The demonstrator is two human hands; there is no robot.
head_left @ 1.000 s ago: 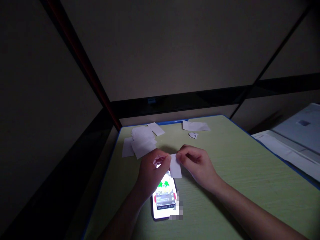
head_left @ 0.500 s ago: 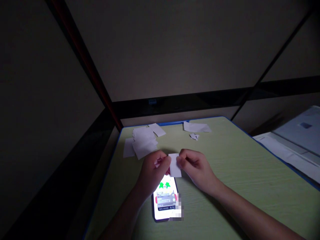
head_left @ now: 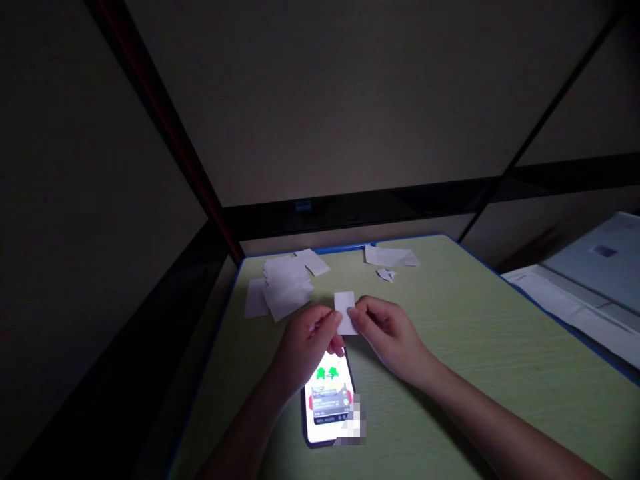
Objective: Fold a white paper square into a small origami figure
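Observation:
A small white rectangle of paper (head_left: 345, 323) is held upright between my two hands, above the top end of a lit phone (head_left: 327, 427). My left hand (head_left: 309, 343) pinches its left edge between thumb and curled fingers. On the other side, my right hand (head_left: 389, 337) grips the right edge, thumb tip lying on the front face. The phone lies face up on the table, its screen bright with two green shapes; its top end is partly hidden by my left hand. Whether the paper is folded into layers I cannot tell.
Beyond my left hand lies a loose pile of white paper pieces (head_left: 287, 287) on the green table (head_left: 480, 347). A paper strip (head_left: 393, 256) and a small folded paper piece (head_left: 386, 275) rest near the back edge. At the right stands a pale grey case-like object (head_left: 595, 267).
The small paper has risen a little and shifted slightly left between my fingers, showing more above my thumbs. Both hands keep their pinch. The view has tilted marginally.

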